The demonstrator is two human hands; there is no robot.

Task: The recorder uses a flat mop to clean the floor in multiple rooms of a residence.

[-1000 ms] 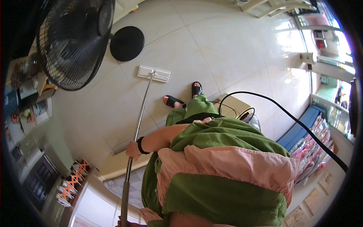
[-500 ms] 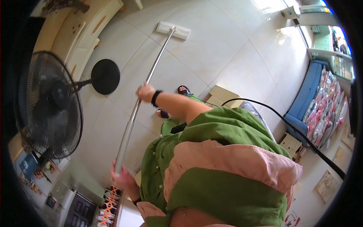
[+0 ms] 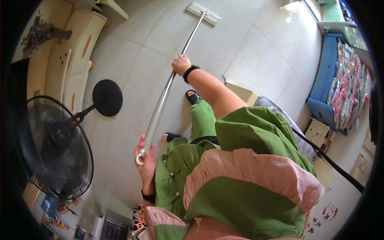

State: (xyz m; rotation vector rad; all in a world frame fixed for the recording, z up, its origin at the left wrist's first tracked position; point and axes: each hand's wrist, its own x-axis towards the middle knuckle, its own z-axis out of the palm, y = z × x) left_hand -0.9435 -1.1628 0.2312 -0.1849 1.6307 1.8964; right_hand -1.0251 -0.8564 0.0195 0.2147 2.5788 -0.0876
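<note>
A flat mop [image 3: 158, 114] with a long silver and white pole slants away from me across the tiled floor. Its rectangular white head [image 3: 194, 9] lies on the tiles at the far side. My right hand [image 3: 182, 64], with a black band at the wrist, is wrapped round the metal middle of the pole. Near the bottom end, by the white hanging loop [image 3: 140, 157], my left hand [image 3: 147, 160] is closed round the thicker white grip. My sandalled feet stand on the floor beside the pole.
To the left stands a black pedestal fan [image 3: 60, 138] with a round base [image 3: 107, 98]. Behind it is a cream cabinet [image 3: 82, 44]. A blue sofa [image 3: 323, 76] bearing plastic-wrapped items is at right. A black cable [image 3: 328, 156] runs near my right side.
The mop head has slid farther away and to the right. Both hands have moved right with the pole, and my view has shifted relative to the fan and sofa.
</note>
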